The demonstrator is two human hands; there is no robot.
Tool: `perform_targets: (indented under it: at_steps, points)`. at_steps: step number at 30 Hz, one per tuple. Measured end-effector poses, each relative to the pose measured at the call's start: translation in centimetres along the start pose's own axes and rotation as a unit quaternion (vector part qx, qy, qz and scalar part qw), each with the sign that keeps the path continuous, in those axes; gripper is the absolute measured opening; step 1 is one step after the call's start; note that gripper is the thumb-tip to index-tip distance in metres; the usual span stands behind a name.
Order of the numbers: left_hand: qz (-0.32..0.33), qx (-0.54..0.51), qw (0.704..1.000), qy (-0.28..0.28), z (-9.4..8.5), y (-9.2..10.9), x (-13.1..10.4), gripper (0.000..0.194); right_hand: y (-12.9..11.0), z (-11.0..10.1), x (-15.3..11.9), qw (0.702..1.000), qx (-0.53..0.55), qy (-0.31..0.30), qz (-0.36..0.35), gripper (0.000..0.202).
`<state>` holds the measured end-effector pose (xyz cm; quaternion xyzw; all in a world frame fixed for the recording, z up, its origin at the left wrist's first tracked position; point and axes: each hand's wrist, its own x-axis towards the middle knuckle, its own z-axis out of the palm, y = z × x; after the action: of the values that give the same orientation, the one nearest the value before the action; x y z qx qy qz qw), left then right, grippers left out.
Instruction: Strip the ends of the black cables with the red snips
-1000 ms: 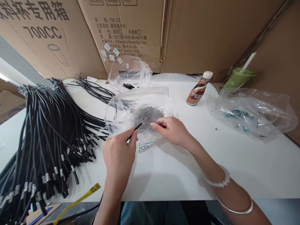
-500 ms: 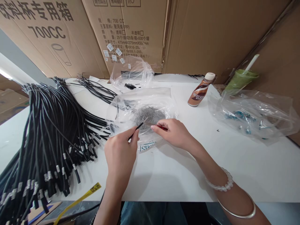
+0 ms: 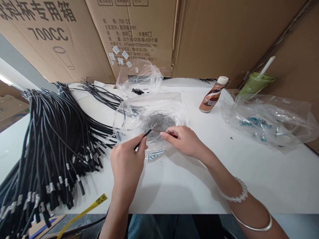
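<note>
My left hand [image 3: 129,152] pinches a black cable [image 3: 147,133] whose stripped end with fine bare wires points up and right. My right hand [image 3: 183,139] is closed around a small red-handled tool [image 3: 173,135]; its thin metal tip reaches left to near the cable's end. Both hands are over a clear plastic bag [image 3: 174,101] that holds a tangle of fine grey wire bits [image 3: 159,122]. Whether the tool's tip touches the wires is too small to tell.
A large bundle of black cables [image 3: 59,132] covers the left side. Cardboard boxes [image 3: 209,36] stand along the back. A brown bottle [image 3: 213,94], a green cup [image 3: 256,84] and another clear bag [image 3: 269,122] are on the right. A yellow strap [image 3: 84,212] lies at the front edge.
The view has shifted very slightly. My left hand and the cable are a little farther left, and the tool's tip looks narrower near the cable end.
</note>
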<state>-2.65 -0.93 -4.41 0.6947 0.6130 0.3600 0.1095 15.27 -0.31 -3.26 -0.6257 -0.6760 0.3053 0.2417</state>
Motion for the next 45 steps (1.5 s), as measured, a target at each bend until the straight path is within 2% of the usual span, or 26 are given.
perform_targets:
  at_steps: [11, 20, 38, 45]
  points:
    - [-0.041, -0.045, 0.998, 0.026, -0.02, -0.02, -0.16, 0.016, 0.57, 0.12, 0.12, 0.996, 0.081, -0.011, -0.021, 0.045]
    - [-0.049, -0.052, 0.997, 0.034, 0.19, -0.16, -0.14, 0.016, 0.74, 0.45, 0.16, 0.994, 0.107, -0.015, -0.027, 0.046]
    - [-0.037, -0.047, 0.998, 0.026, 0.0, 0.03, -0.23, 0.02, 0.15, 0.64, 0.1, 0.996, 0.081, 0.009, -0.02, 0.045]
    - [0.0, 0.016, 0.999, 0.03, 0.56, 0.04, -0.09, 0.018, 0.61, 0.97, 0.64, 0.998, 0.051, 0.019, -0.006, 0.044]
